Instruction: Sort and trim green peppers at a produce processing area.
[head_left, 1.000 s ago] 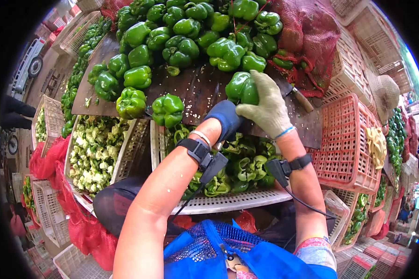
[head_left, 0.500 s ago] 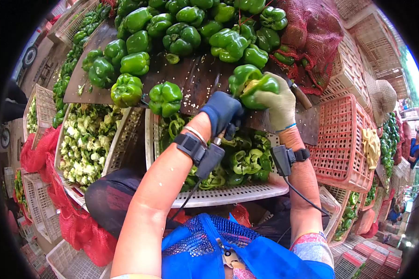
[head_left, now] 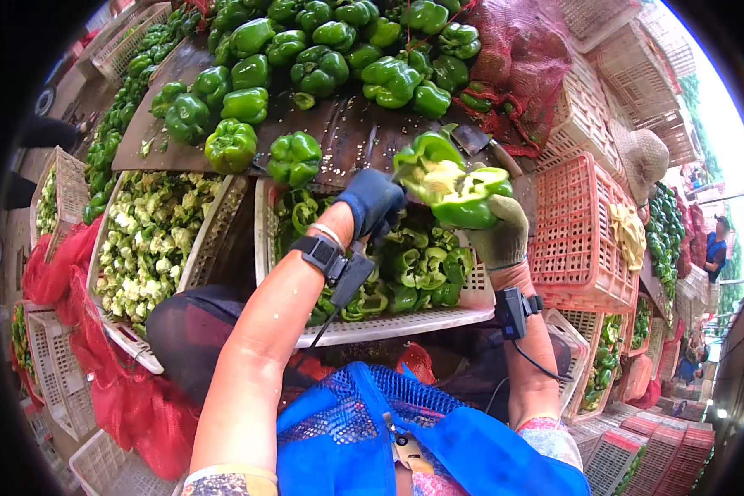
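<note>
A green bell pepper [head_left: 471, 207], split open with its pale core and seeds showing, rests in my right hand [head_left: 501, 235], whose light glove is closed around its lower side. My left hand [head_left: 374, 201], in a dark blue glove, is closed just left of the pepper. It grips what looks like a small knife, mostly hidden by the fingers. Below both hands stands a white crate [head_left: 405, 321] with cut green pepper pieces [head_left: 426, 269] in it. A whole bell pepper [head_left: 294, 159] sits on the board's near edge, left of my left hand.
Whole green peppers [head_left: 321, 71] are heaped on the dark wooden board [head_left: 347, 132]. A wooden-handled blade [head_left: 473, 139] lies there beside a red mesh bag [head_left: 521, 74]. Pale pepper cores [head_left: 153, 248] fill a crate at left; a red crate [head_left: 560, 240] stands at right.
The pepper has opened into two parts, exposing its inside. My right hand has turned and lowered with it, and my left hand has moved slightly left, away from it. The view has shifted slightly.
</note>
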`<action>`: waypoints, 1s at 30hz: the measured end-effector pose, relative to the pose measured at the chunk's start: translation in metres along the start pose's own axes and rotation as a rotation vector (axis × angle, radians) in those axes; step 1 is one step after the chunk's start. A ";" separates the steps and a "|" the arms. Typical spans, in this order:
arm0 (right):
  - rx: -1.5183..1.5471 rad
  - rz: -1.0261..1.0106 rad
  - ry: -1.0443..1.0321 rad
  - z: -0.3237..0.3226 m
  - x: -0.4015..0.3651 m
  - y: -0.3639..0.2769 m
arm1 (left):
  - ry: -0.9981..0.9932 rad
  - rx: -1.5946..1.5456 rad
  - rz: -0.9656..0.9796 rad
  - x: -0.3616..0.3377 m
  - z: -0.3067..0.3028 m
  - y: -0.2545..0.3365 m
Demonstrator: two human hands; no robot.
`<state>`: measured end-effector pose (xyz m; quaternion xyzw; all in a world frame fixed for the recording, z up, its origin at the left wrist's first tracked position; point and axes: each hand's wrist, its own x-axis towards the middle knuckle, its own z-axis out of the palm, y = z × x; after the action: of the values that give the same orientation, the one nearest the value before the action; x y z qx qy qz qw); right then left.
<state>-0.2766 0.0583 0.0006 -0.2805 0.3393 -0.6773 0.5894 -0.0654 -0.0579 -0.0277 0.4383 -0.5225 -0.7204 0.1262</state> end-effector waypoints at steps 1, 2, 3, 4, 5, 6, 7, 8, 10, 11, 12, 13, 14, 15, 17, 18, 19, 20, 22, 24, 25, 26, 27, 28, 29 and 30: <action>0.120 0.021 -0.008 0.009 -0.005 0.003 | -0.019 0.006 -0.012 -0.004 0.002 -0.015; 0.298 0.076 -0.189 0.019 -0.014 0.003 | -0.039 0.011 -0.025 -0.009 0.003 -0.030; 0.163 -0.014 -0.091 0.038 -0.020 0.001 | -0.030 -0.132 -0.118 -0.032 0.004 -0.034; 0.027 -0.113 0.009 0.051 -0.025 -0.001 | 0.049 -0.102 -0.079 -0.040 0.004 -0.046; 0.235 0.041 0.009 0.040 -0.025 -0.001 | 0.058 -0.030 -0.081 -0.047 0.002 -0.055; 0.232 0.042 -0.002 0.039 -0.029 -0.001 | 0.079 0.030 -0.086 -0.063 0.001 -0.056; 0.230 0.050 -0.016 0.040 -0.032 0.000 | 0.104 0.038 -0.055 -0.080 0.000 -0.059; 0.228 0.053 -0.030 0.042 -0.034 0.000 | 0.127 0.049 -0.022 -0.096 -0.001 -0.059; 0.185 0.024 -0.114 0.050 -0.044 0.003 | 0.147 -0.057 0.072 -0.122 -0.003 -0.047; 0.161 0.033 -0.168 0.051 -0.049 0.006 | 0.148 -0.181 0.126 -0.137 -0.001 -0.039; 0.134 0.041 -0.228 0.053 -0.051 0.008 | 0.152 -0.306 0.186 -0.149 0.000 -0.031; 0.099 0.047 -0.241 0.061 -0.054 0.010 | 0.064 -0.337 0.255 -0.156 0.002 -0.026; 0.060 0.038 -0.199 0.073 -0.062 0.011 | 0.028 -0.412 0.250 -0.158 0.007 -0.024; 0.043 0.046 -0.201 0.082 -0.066 0.012 | 0.031 -0.339 0.309 -0.160 0.013 -0.022; -0.031 0.038 -0.193 0.087 -0.069 0.013 | 0.088 -0.155 0.407 -0.157 0.014 -0.025; -0.087 0.029 -0.182 0.086 -0.070 0.011 | 0.115 -0.192 0.397 -0.160 0.007 -0.027; -0.189 -0.004 -0.146 0.101 -0.075 0.001 | 0.142 -0.229 0.388 -0.164 0.001 -0.029; -0.332 -0.068 -0.116 0.111 -0.078 -0.006 | 0.163 -0.275 0.353 -0.170 -0.013 -0.026; -0.734 -0.156 0.001 0.138 -0.076 -0.014 | 0.284 -0.220 0.334 -0.176 -0.040 -0.030; -1.508 -0.315 -0.215 0.139 -0.056 0.006 | 0.350 -0.229 0.304 -0.178 -0.058 -0.032; -1.517 -0.275 -0.208 0.124 -0.050 0.019 | 0.369 -0.237 0.307 -0.182 -0.063 -0.034; -1.530 -0.252 -0.215 0.108 -0.041 0.032 | 0.399 -0.251 0.328 -0.183 -0.070 -0.032; -1.535 -0.122 -0.108 0.083 -0.034 0.048 | 0.417 -0.236 0.327 -0.186 -0.077 -0.032; -1.542 0.024 -0.065 0.059 -0.030 0.066 | 0.427 -0.263 0.317 -0.184 -0.082 -0.036; -1.682 0.041 -0.133 0.052 -0.034 0.079 | 0.431 -0.285 0.297 -0.182 -0.085 -0.043; -1.825 0.262 -0.164 0.055 -0.037 0.088 | 0.434 -0.306 0.281 -0.178 -0.088 -0.050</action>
<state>-0.1741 0.0809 -0.0347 -0.6426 0.7276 -0.0533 0.2340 0.1201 0.0205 0.0124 0.4813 -0.4241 -0.6557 0.3981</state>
